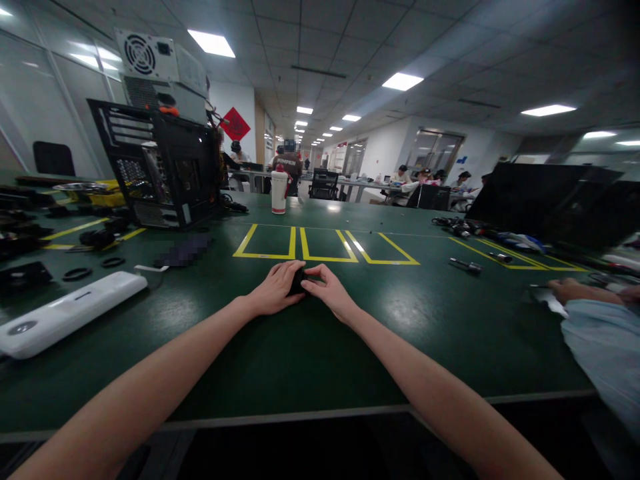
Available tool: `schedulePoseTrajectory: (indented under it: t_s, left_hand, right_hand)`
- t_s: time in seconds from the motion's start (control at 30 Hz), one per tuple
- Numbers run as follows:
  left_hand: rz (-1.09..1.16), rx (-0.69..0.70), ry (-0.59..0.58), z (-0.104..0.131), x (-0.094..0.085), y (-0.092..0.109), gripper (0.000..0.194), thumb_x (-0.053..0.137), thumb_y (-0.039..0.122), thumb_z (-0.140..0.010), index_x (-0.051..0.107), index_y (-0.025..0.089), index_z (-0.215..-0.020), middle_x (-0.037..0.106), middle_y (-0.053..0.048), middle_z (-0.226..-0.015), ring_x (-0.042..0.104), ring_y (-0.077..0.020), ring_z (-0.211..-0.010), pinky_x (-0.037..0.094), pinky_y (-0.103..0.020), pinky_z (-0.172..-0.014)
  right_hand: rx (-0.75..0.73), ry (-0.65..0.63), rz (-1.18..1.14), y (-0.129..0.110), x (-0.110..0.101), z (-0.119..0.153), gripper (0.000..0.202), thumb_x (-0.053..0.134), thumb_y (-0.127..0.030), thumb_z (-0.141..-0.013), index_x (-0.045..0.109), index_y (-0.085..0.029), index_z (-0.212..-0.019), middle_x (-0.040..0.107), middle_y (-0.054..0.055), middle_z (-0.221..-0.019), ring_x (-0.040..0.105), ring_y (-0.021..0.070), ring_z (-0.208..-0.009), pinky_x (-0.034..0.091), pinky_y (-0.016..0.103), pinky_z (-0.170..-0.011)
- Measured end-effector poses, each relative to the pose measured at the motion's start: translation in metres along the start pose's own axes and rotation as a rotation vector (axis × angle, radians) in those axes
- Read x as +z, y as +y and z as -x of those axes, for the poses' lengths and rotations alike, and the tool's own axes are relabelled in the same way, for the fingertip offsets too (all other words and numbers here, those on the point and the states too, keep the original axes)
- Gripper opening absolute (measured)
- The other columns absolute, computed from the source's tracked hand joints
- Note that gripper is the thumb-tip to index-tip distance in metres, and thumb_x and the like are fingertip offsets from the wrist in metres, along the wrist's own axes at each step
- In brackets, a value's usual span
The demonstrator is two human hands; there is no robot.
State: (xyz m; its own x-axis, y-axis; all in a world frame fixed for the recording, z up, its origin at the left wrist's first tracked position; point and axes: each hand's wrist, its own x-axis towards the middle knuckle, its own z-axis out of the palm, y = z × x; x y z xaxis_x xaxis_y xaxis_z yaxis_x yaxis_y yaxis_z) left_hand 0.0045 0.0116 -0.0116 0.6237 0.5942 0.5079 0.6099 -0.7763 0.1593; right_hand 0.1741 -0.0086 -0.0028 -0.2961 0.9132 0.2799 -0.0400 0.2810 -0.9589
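Both hands meet over the green table (320, 353), just in front of the yellow tape outlines (327, 259). Between them is a small black object (297, 283), mostly covered by fingers, so its kind does not show. My left hand (275, 288) is wrapped round it from the left, fingers over its top and thumb low at its near side. From the right, my right hand (327, 289) pinches its edge with thumb and fingertips.
An open black computer case (165, 167) with power supplies on top stands back left. A white cup (279, 192) is beyond the tape. At left lies a long white device (75, 313). A co-worker's sleeve (600, 347) is at right, near a dark cylindrical tool (465, 266).
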Motion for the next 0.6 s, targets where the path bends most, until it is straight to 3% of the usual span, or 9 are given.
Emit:
schedulePoseTrajectory:
  t_s: [0.13, 0.33, 0.6]
  left_hand:
    - [0.001, -0.002, -0.004, 0.0003, -0.0024, 0.0033, 0.063, 0.051, 0.037, -0.077, 0.017, 0.02, -0.127, 0.036, -0.012, -0.127, 0.031, -0.026, -0.122, 0.024, -0.048, -0.1]
    - [0.001, 0.006, 0.002, 0.0013, -0.0037, 0.0036, 0.062, 0.051, 0.037, -0.077, 0.018, 0.02, -0.127, 0.036, -0.012, -0.127, 0.032, -0.0252, -0.121, 0.024, -0.046, -0.101]
    - [-0.003, 0.014, 0.009, 0.0011, -0.0034, 0.0036, 0.062, 0.051, 0.036, -0.077, 0.018, 0.019, -0.127, 0.037, -0.013, -0.126, 0.032, -0.0253, -0.121, 0.024, -0.046, -0.101]
  right_hand:
    - [-0.034, 0.033, 0.026, 0.0028, 0.0004, -0.0019, 0.026, 0.062, -0.026, -0.065, 0.049, -0.019, -0.087, 0.053, 0.0, -0.093, 0.056, 0.0135, -0.087, 0.043, 0.033, -0.085]
    - [0.01, 0.01, 0.055, 0.0052, -0.0012, -0.0046, 0.037, 0.062, -0.025, -0.066, 0.051, -0.019, -0.1, 0.054, 0.005, -0.107, 0.054, 0.0167, -0.097, 0.041, 0.036, -0.088]
    - [-0.062, 0.002, 0.064, 0.0078, -0.001, -0.0038, 0.028, 0.06, -0.028, -0.068, 0.05, -0.019, -0.093, 0.055, 0.003, -0.101, 0.055, 0.0155, -0.094, 0.041, 0.035, -0.088]
